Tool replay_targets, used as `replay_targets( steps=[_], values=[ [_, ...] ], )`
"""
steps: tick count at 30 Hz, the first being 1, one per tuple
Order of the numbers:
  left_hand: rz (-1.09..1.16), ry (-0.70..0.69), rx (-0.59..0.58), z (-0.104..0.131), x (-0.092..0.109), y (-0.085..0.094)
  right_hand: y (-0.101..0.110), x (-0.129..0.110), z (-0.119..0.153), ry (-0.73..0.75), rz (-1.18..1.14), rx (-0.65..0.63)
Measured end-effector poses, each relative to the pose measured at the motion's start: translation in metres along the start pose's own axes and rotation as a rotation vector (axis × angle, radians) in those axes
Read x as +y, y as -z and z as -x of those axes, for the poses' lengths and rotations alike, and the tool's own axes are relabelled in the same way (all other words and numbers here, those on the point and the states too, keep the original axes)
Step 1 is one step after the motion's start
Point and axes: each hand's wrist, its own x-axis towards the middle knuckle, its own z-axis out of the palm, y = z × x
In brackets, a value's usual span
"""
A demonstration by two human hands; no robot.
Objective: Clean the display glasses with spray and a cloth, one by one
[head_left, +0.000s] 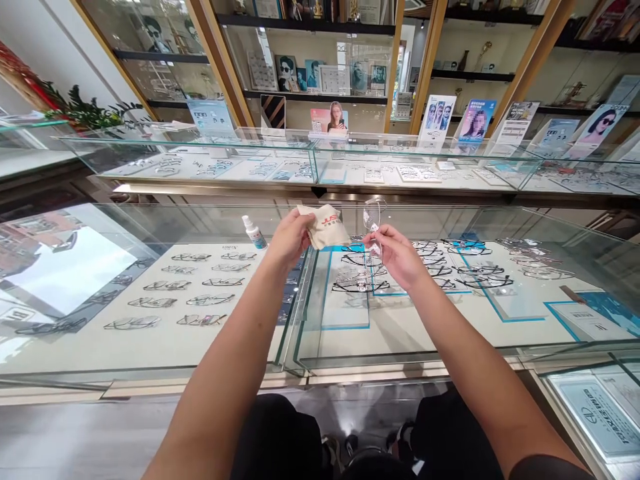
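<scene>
My left hand (pixel 293 237) grips a folded beige cloth (pixel 327 227) with red lettering, thumb on top. To its right, my right hand (pixel 395 252) pinches a pair of thin-framed glasses (pixel 373 217) between thumb and fingertips. The glasses are upright, one lens above the fingers and the other below them. Cloth and glasses are a short way apart, both held above the glass display counter (pixel 260 360). Just left of my left hand, a small white spray bottle (pixel 254 232) stands on the counter.
Rows of glasses (pixel 167 285) lie inside the left case, and more frames (pixel 483 277) on blue-edged boards in the right one. Behind runs another glass counter (pixel 315 150) with standing cards (pixel 437 120). Lower right, a framed sign (pixel 593 413) lies beside the counter.
</scene>
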Motion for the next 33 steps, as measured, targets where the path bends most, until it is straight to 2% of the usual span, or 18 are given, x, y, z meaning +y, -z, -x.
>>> replay_targets(
  steps=[6, 10, 13, 18, 22, 25, 28, 33],
  values=[
    [0.039, -0.032, -0.144, 0.021, -0.019, -0.035, -0.006, 0.004, 0.001, -0.042, 0.026, 0.019],
    [-0.016, -0.067, -0.276, 0.028, -0.026, -0.041, -0.008, 0.006, 0.001, -0.052, 0.049, 0.013],
    [-0.084, -0.138, -0.328, 0.029, -0.027, -0.041, -0.008, 0.007, 0.002, -0.055, 0.074, 0.007],
    [-0.201, -0.266, -0.332, 0.031, -0.030, -0.041, -0.007, 0.008, 0.003, -0.061, 0.097, -0.001],
    [-0.178, -0.214, -0.339, 0.033, -0.030, -0.041, -0.006, 0.007, 0.002, -0.072, 0.128, 0.001],
    [-0.114, -0.159, -0.292, 0.033, -0.030, -0.042, -0.006, 0.007, 0.003, -0.063, 0.142, 0.006],
    [-0.088, -0.176, -0.232, 0.032, -0.032, -0.044, -0.007, 0.006, 0.004, -0.059, 0.167, -0.004],
    [0.007, -0.164, -0.257, 0.030, -0.042, -0.046, -0.008, 0.008, 0.004, -0.053, 0.176, -0.026]
  ],
)
